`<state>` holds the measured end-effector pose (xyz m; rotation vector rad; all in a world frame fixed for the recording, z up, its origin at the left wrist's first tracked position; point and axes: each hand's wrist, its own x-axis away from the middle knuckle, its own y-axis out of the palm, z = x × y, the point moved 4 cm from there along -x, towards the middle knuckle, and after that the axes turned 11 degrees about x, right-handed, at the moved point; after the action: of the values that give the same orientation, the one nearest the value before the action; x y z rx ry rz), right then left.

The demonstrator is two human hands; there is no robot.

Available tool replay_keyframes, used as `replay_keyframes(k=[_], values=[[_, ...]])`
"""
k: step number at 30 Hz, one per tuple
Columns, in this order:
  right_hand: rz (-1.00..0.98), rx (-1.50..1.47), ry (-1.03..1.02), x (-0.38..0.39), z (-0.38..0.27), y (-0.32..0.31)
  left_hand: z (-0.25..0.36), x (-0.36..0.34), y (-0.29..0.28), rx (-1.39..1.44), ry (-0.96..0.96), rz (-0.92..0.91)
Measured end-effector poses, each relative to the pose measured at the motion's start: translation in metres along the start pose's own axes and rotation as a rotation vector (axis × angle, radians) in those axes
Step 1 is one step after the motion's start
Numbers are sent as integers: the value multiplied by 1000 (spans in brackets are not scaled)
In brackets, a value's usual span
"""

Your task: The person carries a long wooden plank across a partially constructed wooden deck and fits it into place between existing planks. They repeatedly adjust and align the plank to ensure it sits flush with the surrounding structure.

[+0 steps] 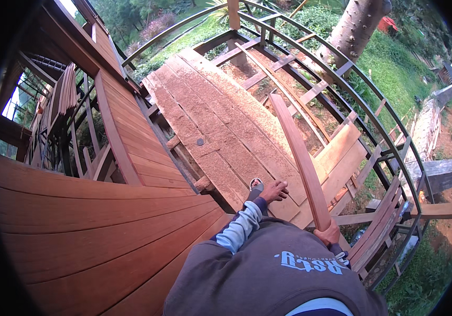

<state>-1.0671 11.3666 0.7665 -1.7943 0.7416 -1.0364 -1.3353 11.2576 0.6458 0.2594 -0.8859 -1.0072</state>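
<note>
The right hand grips the long wooden plank, right of centre — a carrying step, apparently; the left hand is empty, fingers loose — any shift calls for steady balance.

Your left hand hovers free, fingers loosely bent toward the right. Your right hand, nearer and to its right, curls tightly.

Right of centre, the plank is reddish-brown. The wall at lower left is orange-brown with dark stripes; the sweatshirt at bottom, charcoal with light-blue lettering.
</note>
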Motion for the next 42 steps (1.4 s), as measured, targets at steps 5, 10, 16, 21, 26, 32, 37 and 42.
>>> replay_keyframes(k=[5, 10, 16, 21, 26, 32, 37, 42], values=[[56, 0, -296, -83, -103, -70, 134, -21, 19, -70, -1, 97], [14, 24, -583, -164, -207, -107, 216, -24, -30, 364, 118, 178], [-160, 71, -913, -260, -325, -120, 332, -10, -91, 961, 653, 310], [-195, 179, -1269, -348, -414, -123, 379, -28, -153, 1303, 1069, 520], [-403, 312, -1445, -420, -526, -116, 403, -36, -199, 1443, 1238, 641], [-389, 430, -1732, -474, -640, -105, 443, -23, -231, 1464, 1390, 898], [-482, 503, -1871, -477, -751, -88, 479, -2, -271, 1545, 1579, 944], [-427, 413, -2117, -488, -852, -51, 496, -2, -346, 1597, 1811, 828]])
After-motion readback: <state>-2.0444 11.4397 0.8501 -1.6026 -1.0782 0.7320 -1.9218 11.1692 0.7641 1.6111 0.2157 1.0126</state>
